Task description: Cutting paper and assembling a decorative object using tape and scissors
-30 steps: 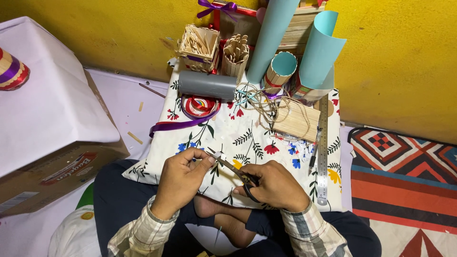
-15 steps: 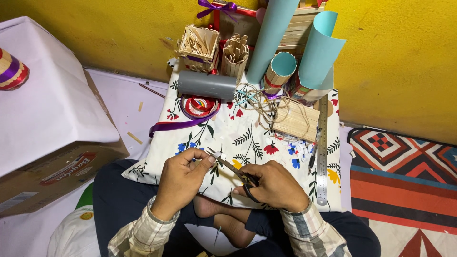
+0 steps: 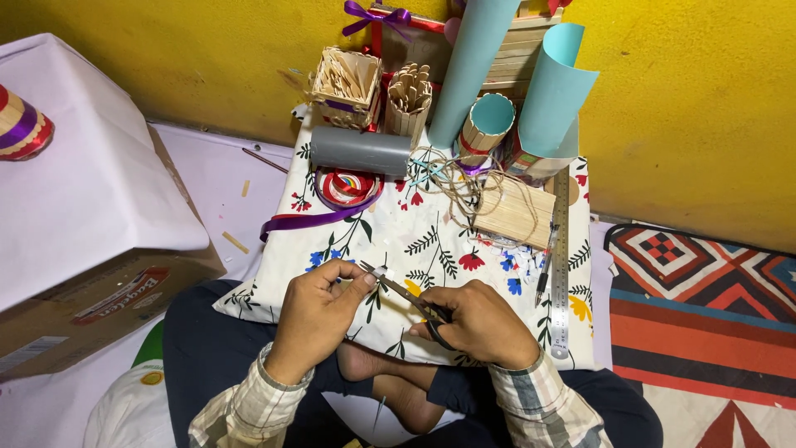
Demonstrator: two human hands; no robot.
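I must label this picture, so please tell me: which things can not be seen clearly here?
Head view only:
- Piece pinched in the left hand: too small, covered by fingers.
- Scissors handles: hidden inside the right hand.
- Striped thing: cut off by the left edge.
- Pen tip: too small.

Bare floral cloth (image 3: 398, 241) ahead; grey tube (image 3: 360, 151) and twine (image 3: 452, 178) block beyond.

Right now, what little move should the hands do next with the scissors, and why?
Probably close the scissors gently. The right hand holds their handles, the blades are a little open, and their tips meet a small piece pinched in the left hand. What that piece is, I cannot tell.
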